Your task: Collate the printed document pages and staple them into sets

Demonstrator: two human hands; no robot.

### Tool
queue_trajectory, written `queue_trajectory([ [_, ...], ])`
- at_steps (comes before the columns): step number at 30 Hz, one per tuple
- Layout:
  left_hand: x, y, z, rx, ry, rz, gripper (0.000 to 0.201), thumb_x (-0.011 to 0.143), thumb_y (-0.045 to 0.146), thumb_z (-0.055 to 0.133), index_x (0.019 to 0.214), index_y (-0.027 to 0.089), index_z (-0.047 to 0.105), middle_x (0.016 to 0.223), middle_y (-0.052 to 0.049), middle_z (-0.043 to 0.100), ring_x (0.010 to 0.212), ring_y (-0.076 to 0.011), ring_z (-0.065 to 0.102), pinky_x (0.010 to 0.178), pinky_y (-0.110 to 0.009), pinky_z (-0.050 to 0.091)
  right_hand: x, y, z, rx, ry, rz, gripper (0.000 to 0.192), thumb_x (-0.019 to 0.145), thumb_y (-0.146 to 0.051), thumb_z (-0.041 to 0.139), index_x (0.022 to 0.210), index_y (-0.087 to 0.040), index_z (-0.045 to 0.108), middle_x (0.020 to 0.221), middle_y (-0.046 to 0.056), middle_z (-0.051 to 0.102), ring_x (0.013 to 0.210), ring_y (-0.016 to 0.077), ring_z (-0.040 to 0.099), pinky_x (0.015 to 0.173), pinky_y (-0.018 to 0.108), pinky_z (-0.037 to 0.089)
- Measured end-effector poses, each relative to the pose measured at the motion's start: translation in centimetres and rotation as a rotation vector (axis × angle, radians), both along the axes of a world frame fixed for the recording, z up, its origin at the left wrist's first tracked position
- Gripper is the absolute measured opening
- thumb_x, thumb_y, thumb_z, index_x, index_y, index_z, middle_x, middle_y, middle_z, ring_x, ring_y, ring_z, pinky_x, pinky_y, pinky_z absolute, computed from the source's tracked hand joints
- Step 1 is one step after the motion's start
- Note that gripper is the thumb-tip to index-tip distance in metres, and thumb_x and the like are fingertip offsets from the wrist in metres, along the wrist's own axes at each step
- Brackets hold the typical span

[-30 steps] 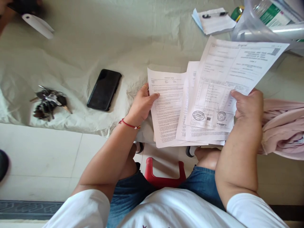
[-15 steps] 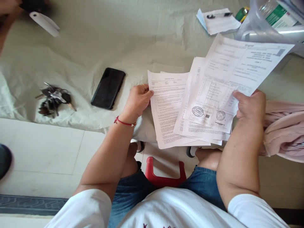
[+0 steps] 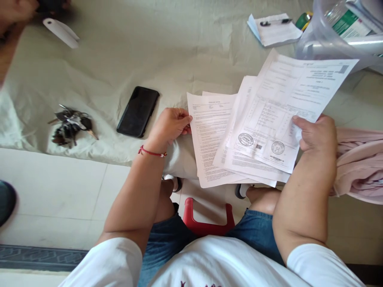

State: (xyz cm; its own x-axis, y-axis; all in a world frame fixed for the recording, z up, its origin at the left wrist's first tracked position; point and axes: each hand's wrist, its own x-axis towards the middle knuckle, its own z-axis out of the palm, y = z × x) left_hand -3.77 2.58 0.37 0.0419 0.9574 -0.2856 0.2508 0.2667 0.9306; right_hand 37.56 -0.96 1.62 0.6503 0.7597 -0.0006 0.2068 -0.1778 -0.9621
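My left hand (image 3: 175, 124) pinches the left edge of a printed sheet (image 3: 211, 139) between thumb and fingers. On the other side, my right hand (image 3: 317, 131) grips a stamped paper form (image 3: 287, 99), thumb on top and fingers hidden beneath. Two round ink stamps mark the form's lower part. Several more sheets lie fanned between the two, partly covered. The papers are held above the front edge of the cloth-covered table (image 3: 179, 59). A black smartphone (image 3: 138, 111) lies left of my left hand, and a bunch of keys (image 3: 73, 124) farther left.
At the upper right stand a clear plastic container (image 3: 318, 44) and a notepad (image 3: 273, 32) with a pen on it. Pink cloth (image 3: 359, 163) lies by my right forearm. Another person's hand (image 3: 18, 10) is at the upper left. A red stool (image 3: 206, 227) shows between my legs.
The stamped form in my right hand has tilted and shifted slightly left and down over the other sheets. My left hand keeps its pinch, with its wrist a little farther left.
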Motion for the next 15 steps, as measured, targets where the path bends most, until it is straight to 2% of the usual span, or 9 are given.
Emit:
queue_trajectory([
  [5, 1.6, -0.3, -0.2, 0.083, 0.019, -0.066, 0.014, 0.089, 0.025, 0.077, 0.076, 0.025, 0.073, 0.059, 0.002, 0.066, 0.052, -0.0169, 0.062, 0.062, -0.033, 0.056, -0.2, -0.8, 1.1, -0.019, 0.115, 0.074, 0.037, 0.053, -0.012, 0.092, 0.088, -0.019, 0.084, 0.111, 0.013, 0.088, 0.101, 0.0317, 0.080, 0.093, 0.046, 0.068],
  [12, 3.8, -0.2, -0.4, 0.155, -0.021, 0.057, 0.015, 0.092, 0.021, 0.078, 0.079, 0.024, 0.070, 0.061, 0.002, 0.062, 0.057, -0.0185, 0.064, 0.067, -0.036, 0.056, -1.2, -1.0, 1.2, 0.008, 0.134, 0.166, 0.042, 0.054, -0.017, 0.097, 0.094, -0.018, 0.086, 0.112, 0.012, 0.088, 0.104, 0.0322, 0.081, 0.106, 0.050, 0.065],
  [15, 4.6, 0.3, -0.3, 0.167, -0.039, 0.092, 0.015, 0.093, 0.022, 0.077, 0.080, 0.024, 0.070, 0.063, 0.001, 0.064, 0.058, -0.0188, 0.064, 0.065, -0.036, 0.057, -1.4, -0.9, 1.0, -0.010, 0.128, 0.172, 0.040, 0.056, -0.018, 0.097, 0.094, -0.019, 0.086, 0.112, 0.011, 0.088, 0.103, 0.0302, 0.081, 0.104, 0.047, 0.065],
])
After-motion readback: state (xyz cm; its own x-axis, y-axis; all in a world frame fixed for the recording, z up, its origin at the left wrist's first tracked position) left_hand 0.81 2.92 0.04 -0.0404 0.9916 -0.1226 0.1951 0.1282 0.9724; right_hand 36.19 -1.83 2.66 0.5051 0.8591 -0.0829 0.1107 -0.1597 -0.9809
